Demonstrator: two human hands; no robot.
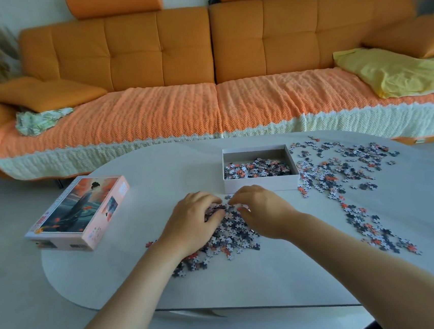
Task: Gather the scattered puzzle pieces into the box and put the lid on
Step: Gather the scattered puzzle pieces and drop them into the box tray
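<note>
Table (168, 280): a pale, rounded top is seen, on which all the puzzle items are laid.
Box (261, 184): an open white tray is placed beyond the hands, slightly right of centre; a shallow layer of pieces is already held inside it, mostly toward its near and right parts.
Lid (78, 213): the printed cover is laid picture-side up at the left edge of the table, well apart from the box, with one corner reaching past the table rim.
Near heap (231, 238): a dense mound of dark, white and orange pieces is gathered just in front of the box, between and under the two hands.
Scattered pieces (343, 170): a loose spread is seen to the right of the box, continued in a trail down toward the near right side of the table.
Left hand (194, 219): it is laid palm down on the left side of the heap, fingers curled inward over the pieces; whether any pieces are truly clamped cannot be told.
Right hand (260, 210): it is set on the right side of the heap, fingers bent and closing toward the left hand; fingertips of both hands are nearly met at the far edge of the mound.
Sofa (200, 59): an orange couch with a knitted cover is seen behind the table.
</note>
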